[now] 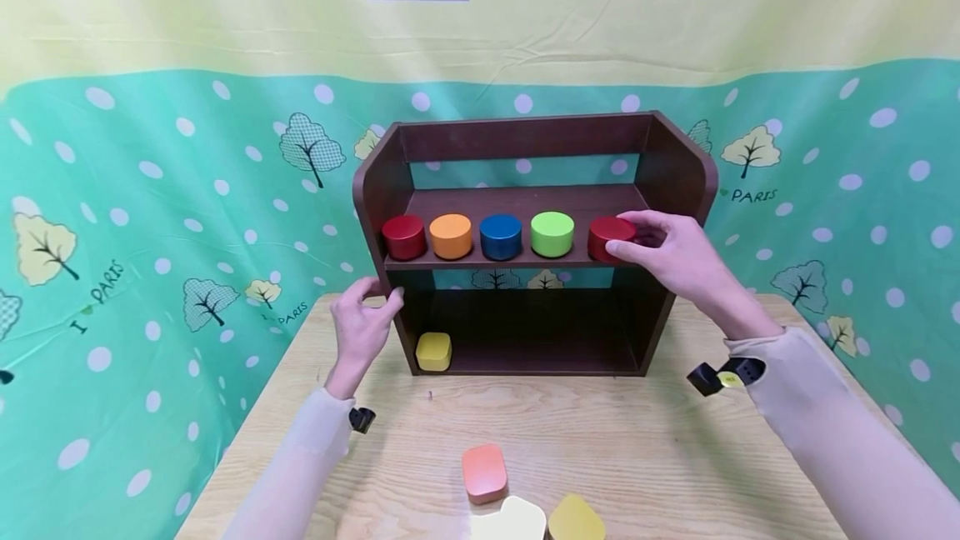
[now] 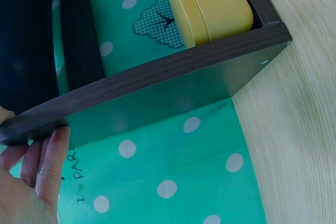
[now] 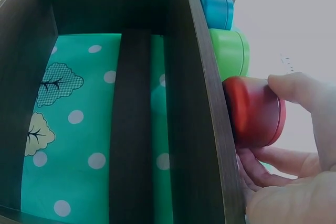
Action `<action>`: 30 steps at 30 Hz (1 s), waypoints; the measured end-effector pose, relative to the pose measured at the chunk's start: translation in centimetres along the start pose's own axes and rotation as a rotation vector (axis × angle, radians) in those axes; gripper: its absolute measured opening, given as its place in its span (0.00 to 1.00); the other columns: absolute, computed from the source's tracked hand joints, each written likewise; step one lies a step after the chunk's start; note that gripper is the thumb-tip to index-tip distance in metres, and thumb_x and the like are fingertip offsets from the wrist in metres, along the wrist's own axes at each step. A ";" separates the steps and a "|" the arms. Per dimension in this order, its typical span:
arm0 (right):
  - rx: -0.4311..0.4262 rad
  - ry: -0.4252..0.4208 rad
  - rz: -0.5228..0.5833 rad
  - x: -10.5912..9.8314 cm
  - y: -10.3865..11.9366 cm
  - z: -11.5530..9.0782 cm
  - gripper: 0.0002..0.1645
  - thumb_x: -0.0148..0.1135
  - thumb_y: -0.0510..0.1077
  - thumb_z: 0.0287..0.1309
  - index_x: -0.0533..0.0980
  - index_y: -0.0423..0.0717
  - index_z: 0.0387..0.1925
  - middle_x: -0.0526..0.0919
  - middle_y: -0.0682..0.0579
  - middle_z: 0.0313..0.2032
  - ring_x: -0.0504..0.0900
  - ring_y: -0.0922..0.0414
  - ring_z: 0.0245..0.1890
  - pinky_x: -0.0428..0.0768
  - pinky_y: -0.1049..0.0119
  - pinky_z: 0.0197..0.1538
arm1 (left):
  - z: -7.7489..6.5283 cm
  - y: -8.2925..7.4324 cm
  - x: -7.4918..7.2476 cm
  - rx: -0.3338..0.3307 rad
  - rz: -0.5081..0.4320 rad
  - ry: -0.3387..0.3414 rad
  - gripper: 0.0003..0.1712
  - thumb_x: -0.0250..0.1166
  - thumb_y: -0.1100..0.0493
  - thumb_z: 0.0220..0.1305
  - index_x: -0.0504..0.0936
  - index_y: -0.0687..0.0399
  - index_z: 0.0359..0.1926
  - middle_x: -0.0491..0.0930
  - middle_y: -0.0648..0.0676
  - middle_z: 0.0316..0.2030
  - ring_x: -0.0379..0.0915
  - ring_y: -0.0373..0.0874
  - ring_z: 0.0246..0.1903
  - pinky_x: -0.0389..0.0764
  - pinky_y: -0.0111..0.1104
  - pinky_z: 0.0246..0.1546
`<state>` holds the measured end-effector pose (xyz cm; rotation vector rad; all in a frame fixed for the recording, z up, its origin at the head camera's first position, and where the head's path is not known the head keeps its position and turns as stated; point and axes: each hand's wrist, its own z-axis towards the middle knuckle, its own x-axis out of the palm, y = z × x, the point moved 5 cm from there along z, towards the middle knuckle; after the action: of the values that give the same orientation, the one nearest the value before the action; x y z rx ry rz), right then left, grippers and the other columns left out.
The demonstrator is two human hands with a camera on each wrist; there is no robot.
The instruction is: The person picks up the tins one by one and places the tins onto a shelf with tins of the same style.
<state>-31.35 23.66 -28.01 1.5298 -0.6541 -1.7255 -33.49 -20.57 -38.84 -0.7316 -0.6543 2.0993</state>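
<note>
A dark brown two-tier shelf (image 1: 525,363) stands on the table. On its upper board sits a row of round tins: a red tin (image 1: 405,238), an orange tin (image 1: 451,237), a blue tin (image 1: 501,237) and a light green tin (image 1: 552,235). At the row's right end, my right hand (image 1: 678,255) pinches another red tin (image 3: 252,113) between thumb and fingers, right at the board. My left hand (image 1: 363,325) holds the shelf's left side panel (image 2: 168,85), thumb on one side and fingers on the other. A yellow square tin (image 1: 433,352) sits in the lower tier's left corner.
Near the table's front edge lie a coral square tin (image 1: 484,472), a glaring whitish piece (image 1: 523,520) and a yellow piece (image 1: 576,518). A green dotted cloth (image 1: 187,240) hangs behind and beside the wooden table (image 1: 420,432).
</note>
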 end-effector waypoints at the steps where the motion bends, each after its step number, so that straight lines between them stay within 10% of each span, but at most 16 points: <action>1: 0.001 -0.001 0.002 0.0 0.0 0.0 0.41 0.70 0.59 0.72 0.71 0.47 0.78 0.82 0.37 0.66 0.79 0.44 0.61 0.80 0.73 0.50 | 0.0 0.0 0.0 0.000 0.001 0.000 0.07 0.76 0.64 0.62 0.89 0.66 0.36 0.91 0.68 0.36 0.87 0.61 0.40 0.81 0.29 0.45; 9: 0.002 -0.009 0.002 0.3 0.0 0.4 0.42 0.69 0.59 0.72 0.70 0.46 0.79 0.82 0.35 0.67 0.80 0.43 0.62 0.78 0.72 0.51 | 0.0 -0.1 0.0 0.008 -0.007 -0.008 0.07 0.76 0.65 0.62 0.89 0.67 0.35 0.91 0.68 0.35 0.86 0.62 0.39 0.73 0.14 0.45; 18: 0.000 -0.023 -0.019 0.2 -0.1 0.5 0.44 0.70 0.58 0.72 0.69 0.45 0.80 0.80 0.34 0.68 0.79 0.40 0.64 0.79 0.69 0.52 | 0.0 -0.2 0.0 0.012 -0.001 -0.015 0.08 0.76 0.64 0.62 0.89 0.66 0.37 0.92 0.66 0.36 0.86 0.61 0.39 0.82 0.29 0.45; 30: 0.002 -0.035 -0.026 0.3 -0.2 0.5 0.44 0.70 0.59 0.72 0.69 0.44 0.80 0.81 0.34 0.67 0.80 0.40 0.63 0.78 0.65 0.54 | -0.1 -0.2 0.0 0.003 -0.008 -0.005 0.08 0.76 0.64 0.62 0.89 0.67 0.37 0.91 0.68 0.37 0.87 0.62 0.40 0.74 0.16 0.46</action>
<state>-31.91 23.47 -28.30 1.5189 -0.6557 -1.7752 -33.36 -20.45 -38.78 -0.7216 -0.6561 2.0946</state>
